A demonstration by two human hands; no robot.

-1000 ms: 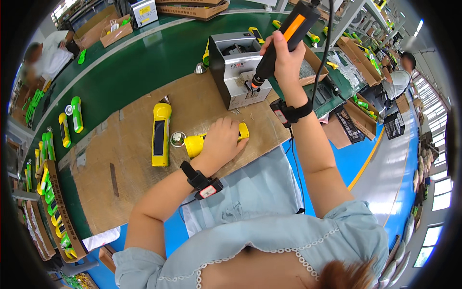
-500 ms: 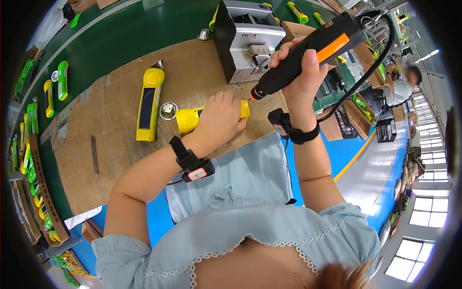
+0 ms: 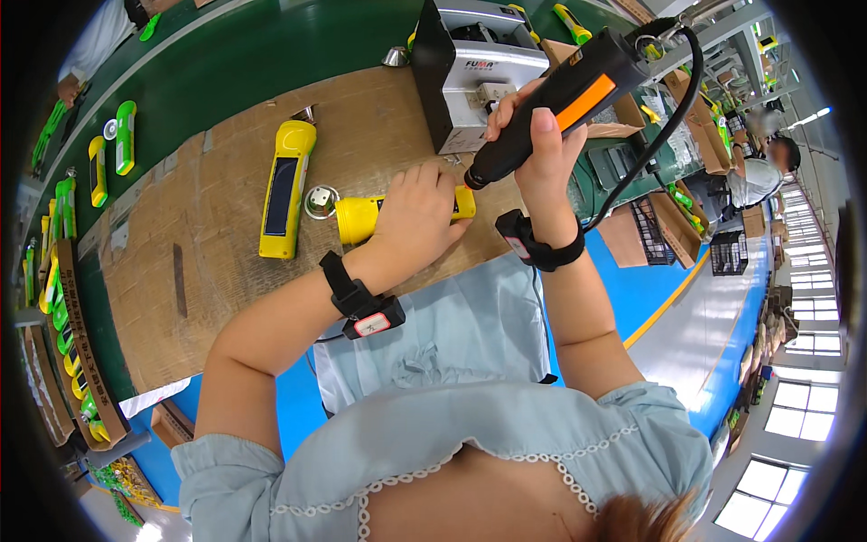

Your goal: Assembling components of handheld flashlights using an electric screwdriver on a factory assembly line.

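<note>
My left hand (image 3: 417,215) is closed over a yellow flashlight (image 3: 359,220), which lies on its side on the cardboard; its wide head shows left of my fingers and its tail end to their right. In my right hand (image 3: 545,149) is a black and orange electric screwdriver (image 3: 564,99), tilted so that its tip meets the flashlight's tail end; the exact contact point is too small to make out. Left of the flashlight's head sits a small silver reflector cup (image 3: 321,201). Farther left lies a second yellow flashlight (image 3: 287,190) with a dark panel along its body.
A grey and black machine (image 3: 479,68) stands at the cardboard's far edge, with loose screws (image 3: 452,158) by its base. Another reflector (image 3: 395,57) lies left of it. A black cable (image 3: 664,135) hangs from the screwdriver. Boxes of green and yellow flashlights (image 3: 86,361) line the left.
The screwdriver has come lower and to the left, its tip now at the flashlight's tail end. My left hand keeps its hold on the flashlight. The whole view has shifted slightly.
</note>
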